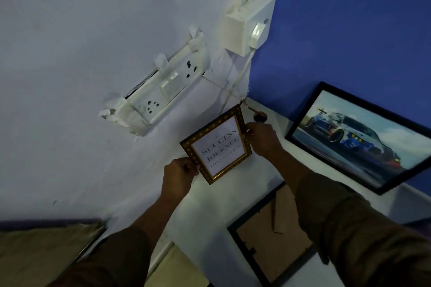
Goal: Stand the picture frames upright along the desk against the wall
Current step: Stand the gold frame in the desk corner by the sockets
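With both hands pinching its edges, I hold the small gold-patterned picture frame with the white printed card (215, 144) at the centre of the picture. My left hand (178, 176) is closed on its lower-left edge and my right hand (262, 138) is closed on its right edge, thumbs at the front. It sits tilted, close to the pale white wall (70, 53), above the white desk top (235, 193); I cannot tell whether its bottom corner touches the desk yet.

To do this well, I judge I should level it, set its lower edge down on the desk and lean the top back to the wall before I loosen either hand, keeping it clear of the thin cables (229, 86) hanging just above.

On the card I can read "SUCCESS" and "JOURNEY"; the smaller lines are too blurred.

Right of centre, the large black-framed print of a blue and white racing car (356, 140) already leans on the blue wall (349, 30). At the lower middle a black frame lying face down with its brown card backing up (268, 237) waits on the desk. At upper centre sits a white taped socket-and-switch board (163, 87), and a white plug box (249, 23).
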A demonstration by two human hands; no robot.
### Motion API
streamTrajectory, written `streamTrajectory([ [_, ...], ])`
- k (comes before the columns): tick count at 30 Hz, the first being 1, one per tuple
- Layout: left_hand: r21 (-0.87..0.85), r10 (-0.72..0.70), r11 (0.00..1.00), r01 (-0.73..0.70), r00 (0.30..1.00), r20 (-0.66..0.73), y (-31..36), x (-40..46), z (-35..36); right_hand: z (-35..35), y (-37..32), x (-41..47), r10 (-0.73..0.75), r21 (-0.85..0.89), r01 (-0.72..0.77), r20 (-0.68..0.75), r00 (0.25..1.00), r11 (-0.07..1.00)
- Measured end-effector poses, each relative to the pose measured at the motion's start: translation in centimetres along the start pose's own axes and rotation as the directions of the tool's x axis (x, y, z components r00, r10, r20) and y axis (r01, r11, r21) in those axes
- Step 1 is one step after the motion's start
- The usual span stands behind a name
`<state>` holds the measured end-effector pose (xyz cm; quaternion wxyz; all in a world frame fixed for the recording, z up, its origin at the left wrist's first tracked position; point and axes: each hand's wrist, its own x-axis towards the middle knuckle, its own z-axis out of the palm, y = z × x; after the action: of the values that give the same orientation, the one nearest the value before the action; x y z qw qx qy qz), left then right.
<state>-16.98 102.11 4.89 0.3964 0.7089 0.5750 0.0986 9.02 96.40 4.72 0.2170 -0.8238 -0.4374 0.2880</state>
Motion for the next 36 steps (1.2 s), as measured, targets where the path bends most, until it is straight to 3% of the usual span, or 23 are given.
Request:
streamTrajectory([
  [7,0.010,0.024,1.000,-0.024,0.999,-0.042,-1.1,2.3,0.6,1.3,-0.4,2.6,0.024,0.016,-0.024,0.006,1.000,1.000],
  [17,0.043,0.024,0.999,-0.019,0.993,-0.112,-1.7,2.8,0.7,2.0,-0.1,3.0,-0.057,0.121,0.054,0.018,0.998,0.991],
  [24,-0.008,-0.027,1.000,0.027,0.994,-0.107,-2.0,2.5,0.9,2.0,0.7,1.9,0.018,0.190,-0.029,0.059,0.998,0.981],
  [33,-0.049,-0.124,0.991,0.125,0.992,0.021,-3.4,-2.2,3.2,2.2,6.6,-6.6,0.179,0.292,-0.184,0.043,0.983,0.939],
  [36,0.030,-0.130,0.991,0.127,0.973,0.190,-3.4,-4.5,5.5,2.6,10.2,-11.5,0.225,0.278,-0.215,-0.003,0.974,0.936],
])
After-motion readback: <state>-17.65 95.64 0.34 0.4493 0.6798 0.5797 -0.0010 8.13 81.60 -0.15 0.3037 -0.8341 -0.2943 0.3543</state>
